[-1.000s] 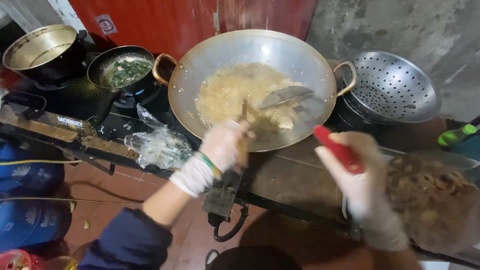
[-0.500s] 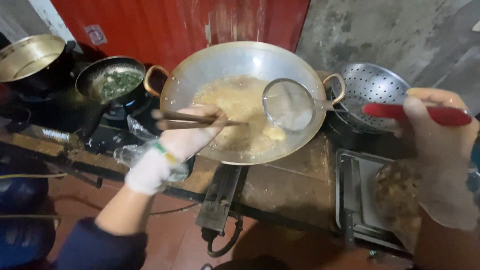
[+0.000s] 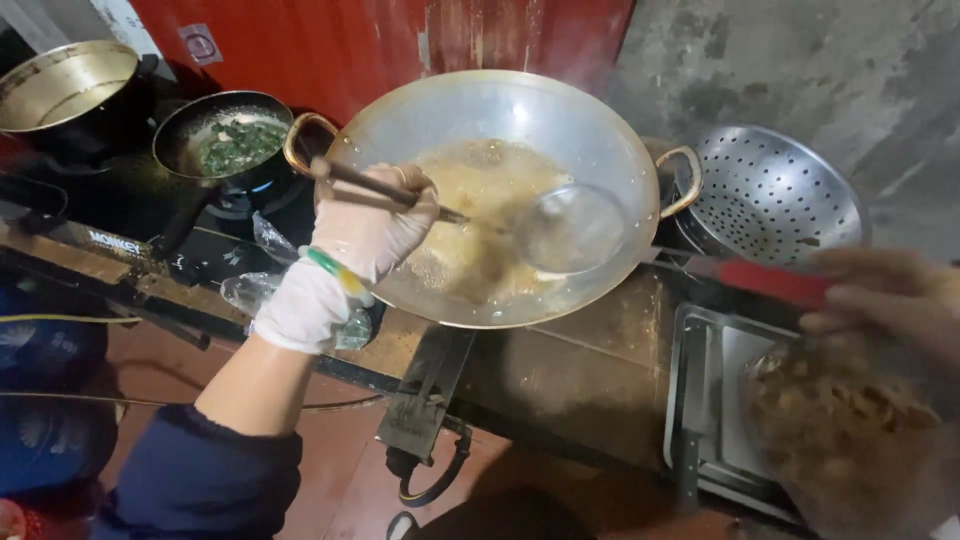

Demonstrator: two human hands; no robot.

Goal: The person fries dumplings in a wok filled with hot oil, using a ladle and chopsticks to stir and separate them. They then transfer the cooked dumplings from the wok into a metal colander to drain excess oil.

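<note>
Nearest me, my right hand [image 3: 880, 300], blurred, is wrapped round the red handle of a mesh skimmer [image 3: 580, 228] reaching into the wok [image 3: 500, 110]. It looks light, stiff; best held at the handle's end. My gloved left hand [image 3: 365, 230] pinches chopsticks [image 3: 380, 187] over the wok's near-left rim. Open room lies toward the colander [image 3: 775, 195].

The big wok [image 3: 420, 130] fills the middle of the stove; its brass handles jut left and right. To its left a small pan of greens [image 3: 228, 140] stands close, to its right a perforated colander [image 3: 775, 195] nearly touches. The bare countertop [image 3: 560, 370] just near of the wok lies open.
</note>
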